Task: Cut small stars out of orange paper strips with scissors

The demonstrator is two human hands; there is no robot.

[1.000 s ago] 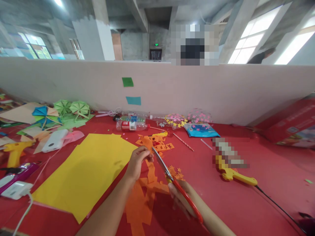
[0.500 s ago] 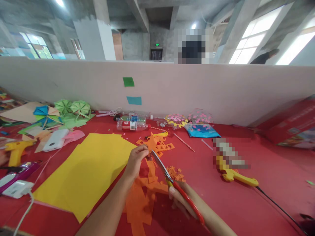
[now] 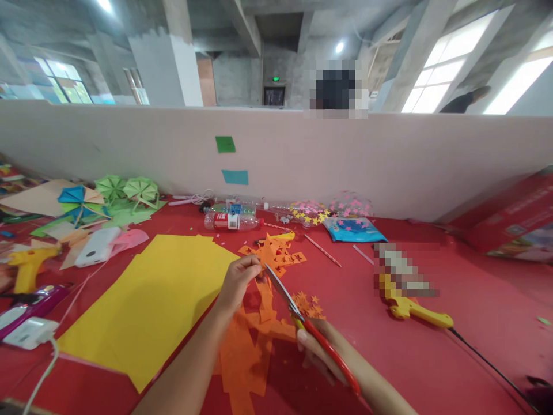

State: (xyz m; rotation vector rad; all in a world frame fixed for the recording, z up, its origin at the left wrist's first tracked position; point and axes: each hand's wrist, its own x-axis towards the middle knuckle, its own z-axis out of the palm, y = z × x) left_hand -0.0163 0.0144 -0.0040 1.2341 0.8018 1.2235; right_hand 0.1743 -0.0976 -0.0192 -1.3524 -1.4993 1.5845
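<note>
A: Head view. What do we log for the left hand?
B: Left hand overlaps the right edge of the yellow sheet as we see it. Fingers pinched narrow on an orange paper piece, just right of that sheet's far corner.
A: Right hand?
B: Right hand lies farther right of the yellow sheet, fingers wrapped around the red-handled scissors. Blades point toward the sheet, tips at the paper piece's lower edge; whether they touch it, we cannot tell.
A: Also on the red bench?
B: Right of the sheet we note orange offcuts near, small orange stars farther out, a yellow glue gun well apart. Beyond the sheet, a red-labelled bottle on its side.
</note>
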